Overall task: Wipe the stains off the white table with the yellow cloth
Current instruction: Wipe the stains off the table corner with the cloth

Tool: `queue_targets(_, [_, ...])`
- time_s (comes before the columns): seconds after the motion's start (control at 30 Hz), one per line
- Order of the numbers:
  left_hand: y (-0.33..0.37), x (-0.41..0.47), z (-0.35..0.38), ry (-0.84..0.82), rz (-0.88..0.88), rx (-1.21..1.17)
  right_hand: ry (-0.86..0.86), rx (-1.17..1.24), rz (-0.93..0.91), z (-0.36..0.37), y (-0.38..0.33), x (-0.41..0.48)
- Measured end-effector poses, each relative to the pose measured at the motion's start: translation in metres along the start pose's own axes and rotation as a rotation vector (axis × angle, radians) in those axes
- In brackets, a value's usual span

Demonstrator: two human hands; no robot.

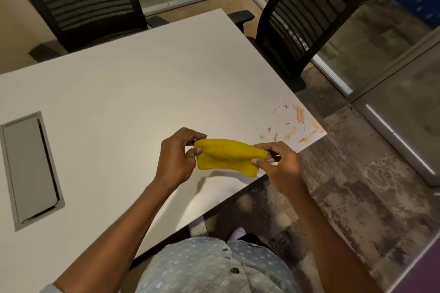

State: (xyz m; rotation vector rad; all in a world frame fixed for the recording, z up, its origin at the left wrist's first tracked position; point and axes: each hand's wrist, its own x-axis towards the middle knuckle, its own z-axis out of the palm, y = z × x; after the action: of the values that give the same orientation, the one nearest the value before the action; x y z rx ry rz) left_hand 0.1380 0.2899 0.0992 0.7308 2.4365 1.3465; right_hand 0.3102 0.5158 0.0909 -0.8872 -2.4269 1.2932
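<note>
A folded yellow cloth is held just above the white table, near its front edge. My left hand pinches the cloth's left end and my right hand pinches its right end. The cloth hangs doubled over between them and casts a shadow on the table. Orange-brown smeared stains mark the table's right corner, a short way beyond my right hand. The cloth is apart from the stains.
A grey cable hatch is set into the table at the left. Two black mesh chairs stand at the far side and right side. Patterned carpet and glass partitions lie to the right.
</note>
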Motion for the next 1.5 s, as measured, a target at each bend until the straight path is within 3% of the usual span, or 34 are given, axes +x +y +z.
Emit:
queue_targets(0.13, [-0.005,0.01,0.011,-0.03,0.014,0.079,0.131,-0.105,-0.091,0.0,0.006,-0.011])
queue_targets(0.27, [-0.005,0.017,0.029,-0.099,-0.005,0.036,0.077,-0.036,0.014,-0.004,0.018,-0.023])
queue_targets(0.4, [-0.001,0.023,0.061,-0.16,-0.074,-0.023,0.135,0.0,0.106,-0.007,0.041,-0.027])
queue_targets(0.53, [-0.003,0.035,0.089,-0.4,-0.19,-0.085,0.223,0.096,0.224,-0.006,0.069,-0.028])
queue_targets(0.6, [-0.008,0.04,0.106,-0.5,-0.163,-0.026,0.225,0.139,0.292,-0.004,0.087,-0.028])
queue_targets(0.77, [-0.017,0.057,0.145,-0.413,-0.184,0.124,0.18,0.116,0.406,0.01,0.126,-0.022])
queue_targets(1.0, [-0.041,0.085,0.182,-0.432,-0.099,0.219,0.151,-0.145,0.37,0.037,0.162,-0.008])
queue_targets(1.07, [-0.055,0.089,0.184,-0.443,-0.059,0.284,0.104,-0.411,0.307,0.042,0.171,-0.007])
queue_targets(1.13, [-0.074,0.09,0.182,-0.45,-0.008,0.377,0.077,-0.569,0.069,0.047,0.177,-0.008])
queue_targets(1.27, [-0.117,0.082,0.17,-0.548,0.11,0.637,-0.19,-0.505,-0.319,0.072,0.182,-0.008])
queue_targets(1.5, [-0.148,0.059,0.169,-0.627,0.027,0.723,-0.354,-0.706,-0.421,0.109,0.183,0.034])
